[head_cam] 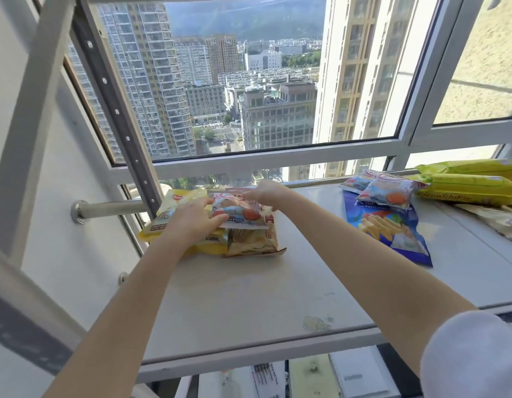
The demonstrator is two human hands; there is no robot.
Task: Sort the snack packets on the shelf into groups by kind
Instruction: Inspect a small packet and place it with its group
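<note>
A high window (249,81) looks out on tower blocks and hills, and below it runs a pale shelf (249,297) with a metal rail (111,209) along its far left edge.

At the far left of the shelf lies a pile of packets. On top is a small clear packet (239,212) with red, blue and an orange spot. The left hand (191,222) lies over its left end, thumb pressed along the near edge and fingers curled over the top. The right hand (266,192) reaches to its far right corner; its fingers point down at the packet, but I cannot tell whether they pinch it or only touch it. Under this packet lie a yellow packet (168,214) to the left and a tan chip packet (253,242) nearer and to the right.

Well apart, at the far right, two more clear packets (389,192) of the same look rest on a blue packet (392,228) that shows fries. Just right of them are two long yellow-green packets (470,186), one behind the other, with a pale packet (504,219) at the frame's right edge.

A white sleeve (473,357) covers the right upper arm.
</note>
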